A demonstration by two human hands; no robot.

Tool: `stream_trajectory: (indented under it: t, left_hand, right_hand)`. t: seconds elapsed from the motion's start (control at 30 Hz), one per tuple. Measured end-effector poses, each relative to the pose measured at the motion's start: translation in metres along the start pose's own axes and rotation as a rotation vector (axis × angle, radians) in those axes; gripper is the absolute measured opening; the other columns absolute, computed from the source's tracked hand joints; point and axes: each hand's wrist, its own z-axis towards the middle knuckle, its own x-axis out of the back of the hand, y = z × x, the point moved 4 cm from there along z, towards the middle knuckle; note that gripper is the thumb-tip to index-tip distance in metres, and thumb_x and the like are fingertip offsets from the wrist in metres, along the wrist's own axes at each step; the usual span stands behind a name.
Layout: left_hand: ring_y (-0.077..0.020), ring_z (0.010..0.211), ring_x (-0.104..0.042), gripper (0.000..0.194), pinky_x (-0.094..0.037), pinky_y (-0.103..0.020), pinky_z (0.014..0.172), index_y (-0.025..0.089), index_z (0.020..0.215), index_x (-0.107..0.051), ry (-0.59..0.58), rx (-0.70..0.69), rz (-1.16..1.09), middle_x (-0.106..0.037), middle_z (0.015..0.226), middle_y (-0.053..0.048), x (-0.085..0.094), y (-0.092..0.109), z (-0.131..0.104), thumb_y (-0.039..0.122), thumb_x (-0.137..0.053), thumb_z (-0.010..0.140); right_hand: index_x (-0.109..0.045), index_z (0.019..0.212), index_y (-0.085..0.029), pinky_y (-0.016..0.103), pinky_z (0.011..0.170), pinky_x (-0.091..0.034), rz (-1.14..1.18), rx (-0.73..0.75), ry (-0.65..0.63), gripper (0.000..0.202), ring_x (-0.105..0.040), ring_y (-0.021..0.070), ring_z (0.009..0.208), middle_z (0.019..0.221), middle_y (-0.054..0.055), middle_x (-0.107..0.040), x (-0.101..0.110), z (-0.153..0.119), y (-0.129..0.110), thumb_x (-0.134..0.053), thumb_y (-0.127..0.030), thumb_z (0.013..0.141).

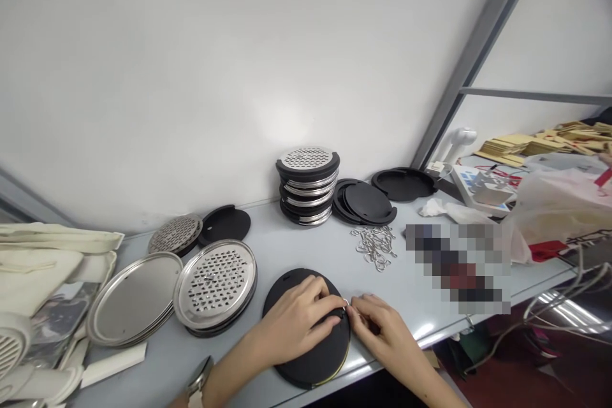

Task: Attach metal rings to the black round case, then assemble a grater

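Watching the rim of this black round disc (pixel 318 357), we see everything turn on one tiny spot: a small metal wire hook (pixel 345 301) at the disc's right-hand edge, exactly where the two hands meet. And what a line-up! The left hand (pixel 299 315) reaches across from the left, palm down over the disc, fingers loosely bent, index fingertip right at the hook, though whether it truly pinches the metal we cannot tell. Opposite it sits the right hand (pixel 382 331), thumb and forefinger drawn together on what looks like the hook's outer side. So the hook lies right of the left hand and left of the right hand, both sets of fingertips about equally near; its long axis is too hidden by fingers for us to call. The disc rests on the grey table (pixel 268 236) near the front edge, round, so no long axis to read there, and beyond the right hand, nearer to it than to the left, we have a loose pile of wire hooks (pixel 375 245), lying apart from the disc
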Motion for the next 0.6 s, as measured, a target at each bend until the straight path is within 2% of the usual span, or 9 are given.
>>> stream_trajectory:
  t: [0.1,0.23,0.47,0.6]
  left_hand:
    - [-0.0163,0.093,-0.051,0.022,-0.045,-0.028,0.082,0.022,0.108,-0.058,0.026,-0.024,-0.003,-0.053,0.095,-0.004,0.000,0.001,0.000,0.026,-0.046,0.090]
    - [-0.0161,0.095,-0.051,0.021,-0.045,-0.028,0.084,0.022,0.108,-0.057,0.046,-0.029,-0.011,-0.054,0.096,-0.004,0.000,0.001,-0.001,0.026,-0.048,0.090]
    - [-0.0165,0.095,-0.053,0.020,-0.045,-0.029,0.084,0.021,0.107,-0.056,0.043,-0.025,-0.009,-0.055,0.097,-0.005,0.001,0.002,-0.001,0.027,-0.047,0.090]
    - [-0.0179,0.094,-0.054,0.024,-0.047,-0.033,0.084,0.018,0.110,-0.054,0.058,-0.044,-0.053,-0.057,0.100,-0.007,0.005,0.015,-0.007,0.029,-0.044,0.091]
  right_hand:
    - [-0.034,0.062,-0.020,0.026,0.060,-0.034,0.040,-0.004,-0.025,0.035,-0.047,0.0154,0.064,0.061,-0.002,-0.043,0.003,-0.001,0.000,-0.035,-0.033,0.095]
    - [-0.039,0.066,-0.020,0.025,0.061,-0.035,0.104,0.010,-0.054,0.032,-0.047,0.0144,0.066,0.065,-0.002,-0.045,0.008,-0.003,-0.004,-0.036,-0.033,0.095]
    - [-0.042,0.067,-0.020,0.026,0.060,-0.035,0.117,0.057,-0.035,0.029,-0.047,0.0142,0.064,0.065,-0.002,-0.047,0.011,-0.004,-0.008,-0.037,-0.029,0.094]
    - [-0.043,0.067,-0.020,0.026,0.060,-0.036,0.111,0.082,-0.022,0.028,-0.047,0.0143,0.064,0.065,-0.002,-0.048,0.011,-0.004,-0.007,-0.038,-0.027,0.094]
